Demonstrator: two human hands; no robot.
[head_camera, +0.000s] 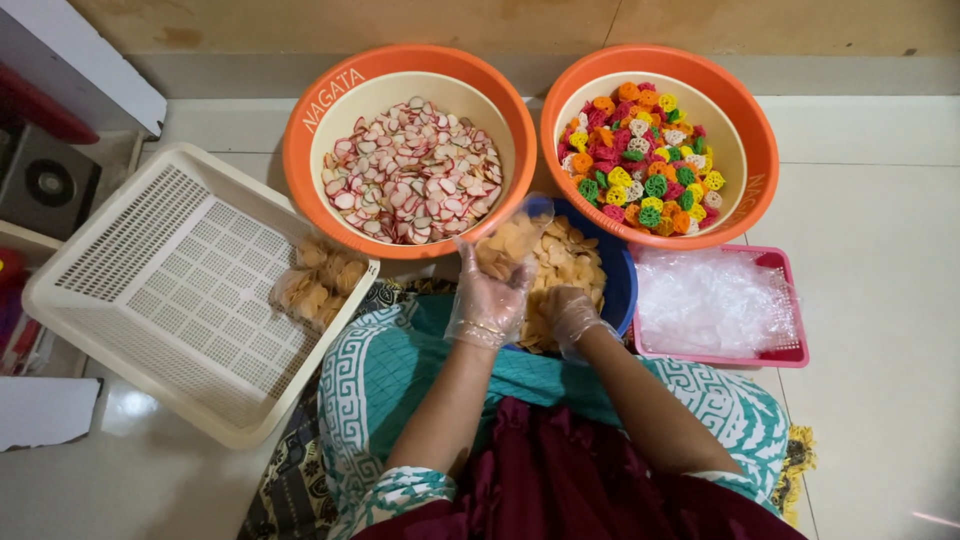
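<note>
Gloved left hand (487, 295) at frame centre, gripping small clear bag (508, 240) of pale chips. Right hand (568, 312) just beside, clenched on chips in blue bowl (618, 275). Likely spill if bag mouth sags. White basket (150, 290) at left, pink tray (775, 262) right, two orange bowls (300, 150) at top.

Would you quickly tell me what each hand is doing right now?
Left hand: closed on a small clear bag partly filled with pale chips.
Right hand: down in the blue bowl on the chips; grip cannot be told.
</note>
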